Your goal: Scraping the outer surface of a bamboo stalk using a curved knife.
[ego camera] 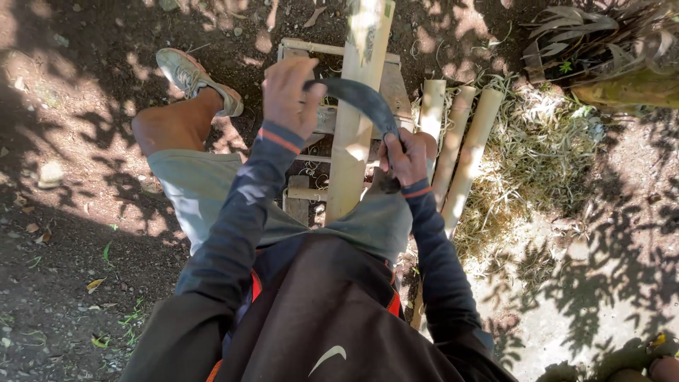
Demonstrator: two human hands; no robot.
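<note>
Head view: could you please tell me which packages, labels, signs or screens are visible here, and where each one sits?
No packages, signs or screens in view.
Logo mark: small pale curved shape on the dark garment at the bottom edge; no other label visible on the bamboo pole or curved blade.

4 bamboo poles (356, 127) (1 curved blade (361, 99))
</note>
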